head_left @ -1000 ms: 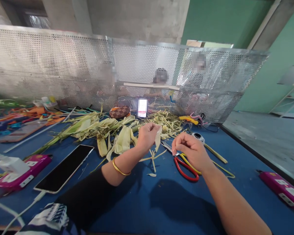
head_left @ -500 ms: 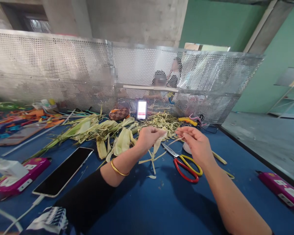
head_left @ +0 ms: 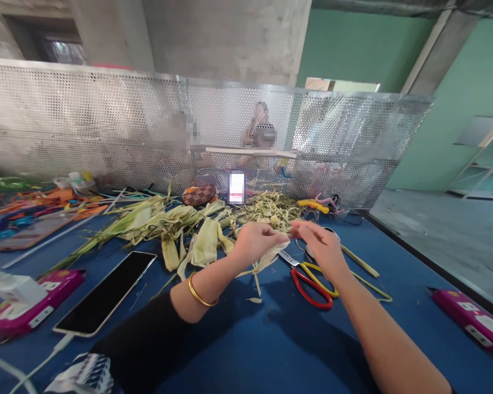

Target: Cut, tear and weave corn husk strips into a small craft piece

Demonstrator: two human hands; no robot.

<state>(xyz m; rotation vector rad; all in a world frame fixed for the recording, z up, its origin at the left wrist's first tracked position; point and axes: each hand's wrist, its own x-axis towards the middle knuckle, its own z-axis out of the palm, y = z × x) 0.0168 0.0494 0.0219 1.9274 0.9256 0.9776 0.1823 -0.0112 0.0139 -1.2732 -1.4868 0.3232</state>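
My left hand point(head_left: 254, 244) pinches a pale corn husk piece point(head_left: 270, 257), whose narrow strips hang below my fingers over the blue table. Close to its fingertips is my right hand point(head_left: 324, 247), fingers bent together; whatever lies between them is too small or hidden to make out. Scissors point(head_left: 312, 289) with one red and one yellow handle lie under my right hand, blades partly covered. A roundish pale object behind that hand is mostly hidden. Husk leaves point(head_left: 205, 242) are spread left of my hands, and a heap of shredded husk point(head_left: 271, 208) sits behind them.
A black-screened phone point(head_left: 107, 293) on a cable and a magenta power strip point(head_left: 57, 293) lie at left; another magenta strip point(head_left: 470, 314) is at right. A perforated metal screen point(head_left: 127, 126) stands along the back, people beyond it. A checkered pouch point(head_left: 199, 195) rests before it.
My right hand has moved left, closer to my left hand. My left hand has shifted slightly right and down with the husk. The thin strip seen earlier at my right fingers no longer shows clearly.
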